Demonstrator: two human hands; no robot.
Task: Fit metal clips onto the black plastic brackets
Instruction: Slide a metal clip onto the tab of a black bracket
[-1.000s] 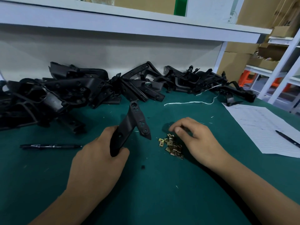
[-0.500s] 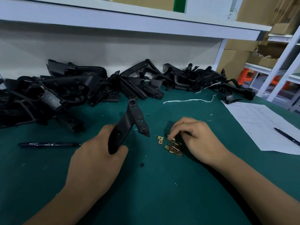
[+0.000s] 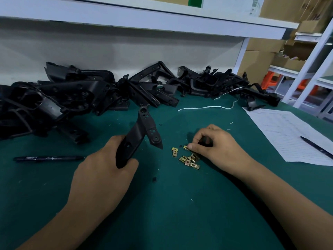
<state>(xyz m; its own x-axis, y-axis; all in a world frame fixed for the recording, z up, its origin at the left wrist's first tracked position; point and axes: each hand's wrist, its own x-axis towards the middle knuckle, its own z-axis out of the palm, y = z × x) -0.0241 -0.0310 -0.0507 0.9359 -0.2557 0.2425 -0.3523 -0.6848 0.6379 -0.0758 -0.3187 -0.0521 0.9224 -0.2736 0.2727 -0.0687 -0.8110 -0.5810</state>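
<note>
Across the far edge of the green tabletop (image 3: 162, 204) lies a long heap of black brackets (image 3: 100, 91), tangled over one another from the left edge almost to the right. Any reach into that heap could snag and drag several pieces forward, since their arms interlock.

Nearer the middle, the left hand (image 3: 100, 177) grips one black bracket (image 3: 138, 136) by its lower end, fingers wrapped round it, so that the holed arm stands tilted up and away. Held only at one end, it could twist in the grip when a clip is pushed on, and the clip would then seat crooked or slip off.

Just right of it, the right hand (image 3: 214, 147) rests over a small cluster of brass-coloured metal clips (image 3: 189, 159), thumb and forefinger pinching at one clip (image 3: 185, 147) on the cluster's far side. Whether that clip is already lifted I cannot tell. The clips lie touching and overlapping, so two might come up together, or one might flick across the felt and be lost among the scraps.

Toward the right edge a sheet of paper (image 3: 288, 130) carries a pen (image 3: 317, 147); a marker (image 3: 48, 158) lies near the left edge, well apart from the work. A stray clip could slide under the paper unnoticed.
</note>
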